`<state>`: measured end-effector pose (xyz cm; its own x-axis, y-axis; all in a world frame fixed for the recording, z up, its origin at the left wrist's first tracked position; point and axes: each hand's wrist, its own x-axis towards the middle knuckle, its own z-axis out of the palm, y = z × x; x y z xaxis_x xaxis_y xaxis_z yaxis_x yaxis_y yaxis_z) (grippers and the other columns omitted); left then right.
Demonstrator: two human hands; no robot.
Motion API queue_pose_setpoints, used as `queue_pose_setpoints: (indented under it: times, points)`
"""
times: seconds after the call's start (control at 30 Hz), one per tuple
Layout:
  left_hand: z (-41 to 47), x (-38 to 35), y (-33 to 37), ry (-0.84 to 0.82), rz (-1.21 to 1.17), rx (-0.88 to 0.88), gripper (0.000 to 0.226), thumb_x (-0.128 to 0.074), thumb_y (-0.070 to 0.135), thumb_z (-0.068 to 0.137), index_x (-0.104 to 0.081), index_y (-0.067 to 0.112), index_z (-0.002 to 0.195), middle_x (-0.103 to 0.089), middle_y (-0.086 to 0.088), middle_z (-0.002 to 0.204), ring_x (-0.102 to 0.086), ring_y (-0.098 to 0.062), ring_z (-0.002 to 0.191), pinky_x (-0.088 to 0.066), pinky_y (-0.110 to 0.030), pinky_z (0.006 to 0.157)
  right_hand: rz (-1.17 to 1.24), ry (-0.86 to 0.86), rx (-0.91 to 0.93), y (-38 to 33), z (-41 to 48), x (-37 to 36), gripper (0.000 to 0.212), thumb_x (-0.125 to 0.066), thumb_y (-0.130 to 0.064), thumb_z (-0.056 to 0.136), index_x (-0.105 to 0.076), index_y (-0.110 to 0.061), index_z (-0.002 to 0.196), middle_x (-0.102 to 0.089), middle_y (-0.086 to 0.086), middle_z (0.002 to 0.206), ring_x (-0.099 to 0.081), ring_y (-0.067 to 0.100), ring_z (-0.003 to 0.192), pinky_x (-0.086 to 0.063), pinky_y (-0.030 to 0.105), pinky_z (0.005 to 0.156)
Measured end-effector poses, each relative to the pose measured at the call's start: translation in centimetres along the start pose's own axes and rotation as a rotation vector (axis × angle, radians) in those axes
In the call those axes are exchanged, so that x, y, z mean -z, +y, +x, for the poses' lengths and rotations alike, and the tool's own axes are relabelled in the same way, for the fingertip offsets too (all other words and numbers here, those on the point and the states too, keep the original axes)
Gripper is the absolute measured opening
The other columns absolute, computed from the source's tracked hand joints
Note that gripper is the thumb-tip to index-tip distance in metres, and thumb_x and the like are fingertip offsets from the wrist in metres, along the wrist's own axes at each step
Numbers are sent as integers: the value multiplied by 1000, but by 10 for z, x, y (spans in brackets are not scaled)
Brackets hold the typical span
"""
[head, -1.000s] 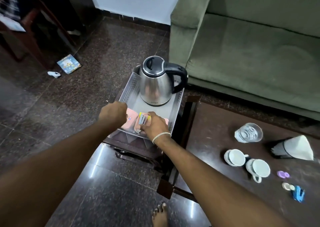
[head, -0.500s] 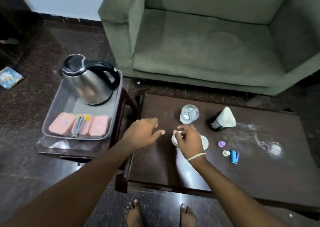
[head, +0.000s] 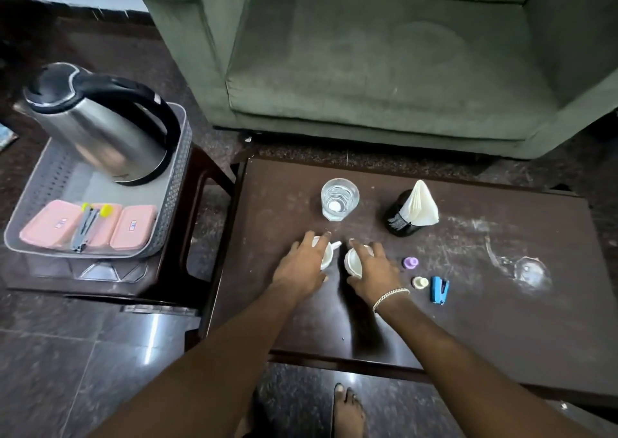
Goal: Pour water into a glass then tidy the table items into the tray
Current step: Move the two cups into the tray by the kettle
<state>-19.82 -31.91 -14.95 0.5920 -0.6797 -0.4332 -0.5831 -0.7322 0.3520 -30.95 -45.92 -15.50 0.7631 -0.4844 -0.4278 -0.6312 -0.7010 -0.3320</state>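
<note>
Two white cups stand side by side on the dark table. My left hand lies over the left cup, fingers curled round its rim. My right hand covers the right cup the same way. Both cups still rest on the table. A glass of water stands just behind them. The grey tray sits on a side stool at the left, holding a steel kettle, three pink boxes and a nail clipper.
A black napkin holder with white napkins stands right of the glass. A purple cap, a cream cap and a blue stapler lie right of my right hand. A green sofa is behind the table.
Both hands left the tray and moved right to the table. My right hand reached a cup first, and now my left hand has come down onto the other cup.
</note>
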Motion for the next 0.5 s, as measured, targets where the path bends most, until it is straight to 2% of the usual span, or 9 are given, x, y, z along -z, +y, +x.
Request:
queue_pose_setpoints:
  times: [0.13, 0.3, 0.37, 0.5]
  points:
    - [-8, -4, 2, 107, -69, 10, 60, -70, 22, 89, -41, 24, 141, -42, -4, 132, -62, -35, 107, -50, -44, 90, 52, 97, 18, 3, -2, -2, 66, -71, -22, 74, -48, -32, 135, -49, 4, 121, -63, 36, 98, -51, 39, 83]
    - [-49, 36, -12, 202, -234, -6, 66, -71, 38, 87, -38, 29, 144, -44, 1, 129, -64, -35, 108, -53, -44, 91, 270, 175, 13, -35, -22, 27, 64, -78, -28, 69, -55, -35, 129, -54, -3, 112, -63, 25, 97, -40, 26, 73]
    - [-69, 75, -30, 285, -241, -7, 69, -71, 44, 85, -38, 30, 144, -44, 3, 128, -65, -33, 109, -54, -44, 90, 352, 212, 64, -75, -30, 46, 63, -78, -30, 67, -56, -36, 126, -56, -5, 109, -61, 20, 99, -36, 24, 75]
    - [-110, 159, -91, 476, -220, 25, 67, -69, 53, 80, -44, 31, 138, -50, 6, 125, -65, -28, 107, -55, -44, 83, 514, 217, 238, -178, -35, 81, 68, -83, -22, 64, -60, -29, 127, -62, -9, 123, -55, 10, 110, -34, 16, 88]
